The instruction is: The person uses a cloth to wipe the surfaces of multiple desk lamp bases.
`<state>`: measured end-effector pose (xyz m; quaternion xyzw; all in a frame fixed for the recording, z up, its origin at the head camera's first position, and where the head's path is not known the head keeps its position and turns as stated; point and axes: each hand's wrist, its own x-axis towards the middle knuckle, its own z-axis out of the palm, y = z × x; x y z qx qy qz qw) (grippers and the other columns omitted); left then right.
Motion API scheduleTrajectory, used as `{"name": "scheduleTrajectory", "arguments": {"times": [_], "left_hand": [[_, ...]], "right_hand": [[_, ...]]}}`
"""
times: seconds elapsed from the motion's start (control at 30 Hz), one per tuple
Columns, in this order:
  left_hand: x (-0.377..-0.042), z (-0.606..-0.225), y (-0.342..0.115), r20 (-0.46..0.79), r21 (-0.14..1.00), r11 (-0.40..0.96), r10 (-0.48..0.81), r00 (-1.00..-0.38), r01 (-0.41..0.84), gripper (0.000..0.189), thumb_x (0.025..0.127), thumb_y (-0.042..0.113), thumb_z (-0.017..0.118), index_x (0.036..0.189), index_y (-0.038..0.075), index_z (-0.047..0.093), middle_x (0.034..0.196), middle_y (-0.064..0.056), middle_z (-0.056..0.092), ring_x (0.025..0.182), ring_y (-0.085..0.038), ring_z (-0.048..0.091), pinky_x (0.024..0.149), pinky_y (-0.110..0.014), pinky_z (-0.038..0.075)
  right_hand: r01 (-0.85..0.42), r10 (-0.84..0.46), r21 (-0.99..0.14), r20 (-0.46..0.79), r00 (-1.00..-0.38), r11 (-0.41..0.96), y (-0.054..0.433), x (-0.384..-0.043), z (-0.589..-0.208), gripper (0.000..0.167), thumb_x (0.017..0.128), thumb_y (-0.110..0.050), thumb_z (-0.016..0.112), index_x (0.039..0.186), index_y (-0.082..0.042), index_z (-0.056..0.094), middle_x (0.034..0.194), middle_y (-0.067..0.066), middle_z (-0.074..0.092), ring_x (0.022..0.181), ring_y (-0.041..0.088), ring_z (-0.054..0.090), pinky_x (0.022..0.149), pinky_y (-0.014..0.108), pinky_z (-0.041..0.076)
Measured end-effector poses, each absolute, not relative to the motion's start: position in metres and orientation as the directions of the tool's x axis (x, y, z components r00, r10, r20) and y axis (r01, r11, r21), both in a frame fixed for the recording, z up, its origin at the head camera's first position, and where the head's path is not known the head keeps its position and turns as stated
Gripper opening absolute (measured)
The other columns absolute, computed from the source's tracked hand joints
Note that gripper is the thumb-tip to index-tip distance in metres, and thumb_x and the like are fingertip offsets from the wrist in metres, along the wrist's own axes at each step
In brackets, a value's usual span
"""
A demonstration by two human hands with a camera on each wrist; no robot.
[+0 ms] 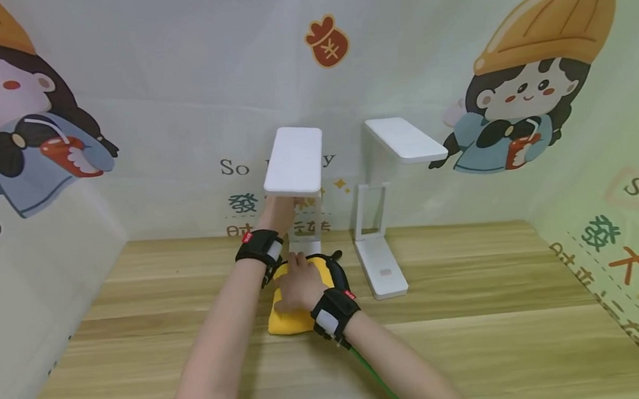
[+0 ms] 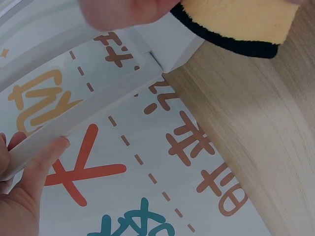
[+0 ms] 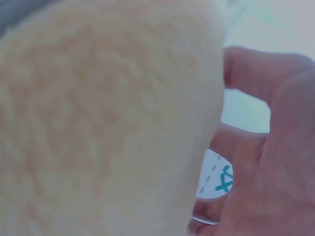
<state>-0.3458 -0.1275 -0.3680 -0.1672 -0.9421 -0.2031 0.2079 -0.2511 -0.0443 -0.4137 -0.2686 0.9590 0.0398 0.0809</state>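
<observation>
A white folding stand (image 1: 294,160) with a flat top panel and frame-like upright is in the middle of the head view. My left hand (image 1: 279,215), partly hidden behind that panel, grips the upright; in the left wrist view its fingers (image 2: 37,172) wrap the slim white bar (image 2: 98,102). A fluffy yellow cloth (image 1: 290,321) with black edging lies bunched at the front of the stand, covering part of its base (image 1: 306,247). My right hand (image 1: 302,283) holds the cloth from above, fingers toward the base. The cloth (image 3: 108,118) fills much of the right wrist view, fingers bent at its edge.
A second white stand (image 1: 382,274) is on the wooden table (image 1: 467,324), just right of the first, its panel (image 1: 405,141) raised and angled. A printed backdrop (image 1: 182,68) rises behind the table and along both sides. A green cord (image 1: 377,374) runs from my right wristband.
</observation>
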Motion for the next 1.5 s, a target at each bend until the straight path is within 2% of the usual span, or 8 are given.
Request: {"name": "scheduleTrajectory", "arguments": {"times": [0.17, 0.23, 0.33, 0.5, 0.77, 0.93, 1.17, 1.5], "left_hand": [[-0.344, -0.366, -0.125, 0.475, 0.222, 0.896, 0.245, -0.845, 0.384, 0.013, 0.098, 0.007, 0.048, 0.105, 0.0, 0.055, 0.091, -0.012, 0.06, 0.081, -0.023, 0.056, 0.075, -0.034, 0.047], [-0.343, -0.365, -0.123, 0.464, 0.082, 0.934, 0.273, -0.843, 0.347, 0.012, 0.099, 0.007, 0.046, 0.105, 0.001, 0.053, 0.089, -0.01, 0.059, 0.079, -0.021, 0.055, 0.076, -0.032, 0.047], [-0.341, -0.365, -0.123, 0.445, -0.005, 0.946, 0.293, -0.847, 0.324, 0.012, 0.099, 0.006, 0.044, 0.105, 0.0, 0.053, 0.085, -0.009, 0.058, 0.074, -0.019, 0.054, 0.071, -0.03, 0.046], [-0.343, -0.366, -0.127, 0.472, 0.243, 0.891, 0.237, -0.849, 0.383, 0.011, 0.097, 0.003, 0.048, 0.104, 0.0, 0.056, 0.088, -0.012, 0.06, 0.076, -0.022, 0.056, 0.07, -0.032, 0.047], [-0.342, -0.365, -0.125, 0.481, 0.101, 0.924, 0.279, -0.831, 0.369, 0.01, 0.096, 0.001, 0.047, 0.101, 0.0, 0.055, 0.087, -0.01, 0.058, 0.079, -0.022, 0.055, 0.076, -0.032, 0.047], [-0.342, -0.366, -0.125, 0.461, 0.259, 0.877, 0.256, -0.85, 0.404, 0.014, 0.095, -0.004, 0.045, 0.103, -0.001, 0.057, 0.094, -0.014, 0.062, 0.085, -0.025, 0.058, 0.081, -0.035, 0.049], [-0.342, -0.369, -0.127, 0.486, 0.321, 0.857, 0.216, -0.847, 0.403, 0.014, 0.097, -0.003, 0.043, 0.099, -0.001, 0.057, 0.088, -0.014, 0.06, 0.075, -0.024, 0.056, 0.069, -0.034, 0.048], [-0.337, -0.366, -0.126, 0.491, 0.211, 0.899, 0.241, -0.837, 0.383, 0.014, 0.097, 0.002, 0.047, 0.105, -0.001, 0.058, 0.092, -0.014, 0.064, 0.079, -0.024, 0.06, 0.071, -0.033, 0.05]], "right_hand": [[-0.432, -0.432, 0.026, -0.026, -0.902, 0.901, -0.047, -0.268, -0.422, 0.036, 0.086, -0.045, 0.056, 0.104, -0.02, 0.074, 0.142, 0.015, 0.04, 0.13, 0.031, 0.037, 0.096, 0.039, 0.044], [-0.397, -0.398, 0.032, 0.027, -0.917, 0.917, -0.048, -0.273, -0.427, 0.036, 0.087, -0.043, 0.055, 0.097, -0.015, 0.076, 0.144, 0.016, 0.041, 0.132, 0.031, 0.037, 0.099, 0.04, 0.043], [-0.418, -0.419, 0.032, 0.029, -0.908, 0.908, -0.046, -0.27, -0.432, 0.035, 0.089, -0.041, 0.054, 0.105, -0.018, 0.074, 0.142, 0.015, 0.043, 0.131, 0.031, 0.039, 0.099, 0.043, 0.042], [-0.581, -0.581, 0.024, -0.017, -0.814, 0.814, -0.031, -0.249, -0.434, 0.039, 0.088, -0.051, 0.057, 0.122, -0.034, 0.064, 0.139, 0.016, 0.045, 0.128, 0.032, 0.041, 0.092, 0.044, 0.045], [-0.628, -0.621, 0.054, 0.234, -0.748, 0.777, 0.007, -0.229, -0.438, 0.026, 0.082, -0.021, 0.069, 0.108, -0.023, 0.067, 0.106, 0.011, 0.059, 0.093, 0.022, 0.054, 0.061, 0.029, 0.052], [-0.542, -0.527, 0.031, 0.286, -0.8, 0.84, 0.008, -0.222, -0.439, 0.024, 0.081, -0.013, 0.069, 0.104, -0.02, 0.068, 0.098, 0.012, 0.061, 0.083, 0.024, 0.056, 0.053, 0.032, 0.052], [-0.66, -0.648, 0.131, 0.402, -0.647, 0.74, -0.014, -0.224, -0.443, 0.016, 0.086, -0.014, 0.063, 0.1, -0.019, 0.068, 0.09, 0.008, 0.063, 0.08, 0.02, 0.058, 0.056, 0.027, 0.05], [-0.424, -0.427, 0.087, 0.339, -0.838, 0.901, -0.019, -0.212, -0.44, 0.025, 0.079, -0.016, 0.073, 0.104, -0.02, 0.069, 0.089, 0.011, 0.064, 0.077, 0.023, 0.058, 0.048, 0.03, 0.05]]}}
